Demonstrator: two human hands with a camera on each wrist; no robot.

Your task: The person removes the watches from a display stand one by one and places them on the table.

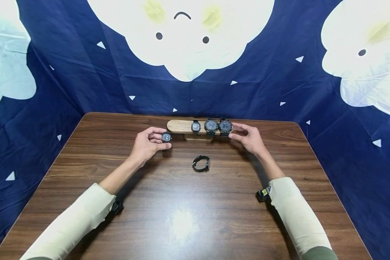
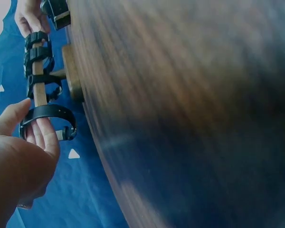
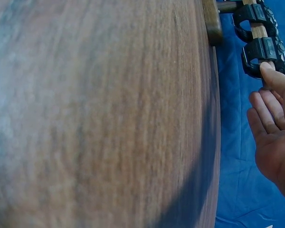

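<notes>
A wooden watch stand (image 1: 178, 126) with a horizontal bar stands near the table's far edge. My left hand (image 1: 146, 144) holds a black square-faced watch (image 1: 166, 137) between thumb and fingers, right by the bar's left end. In the left wrist view, the strap of that watch (image 2: 50, 111) forms a loop across the fingers. At the bar's other end, my right hand (image 1: 251, 139) pinches the tip with thumb and forefinger. On the bar hang a square-faced watch (image 1: 196, 126) and two bulky round watches, one in the middle (image 1: 211, 125) and one (image 1: 225, 126) beside the right fingertips.
Another black watch (image 1: 201, 164) lies on the wooden table (image 1: 156, 187), in front of the stand. Dark blue cloth (image 1: 84, 72) with white cloud shapes hangs behind the table and along both its sides.
</notes>
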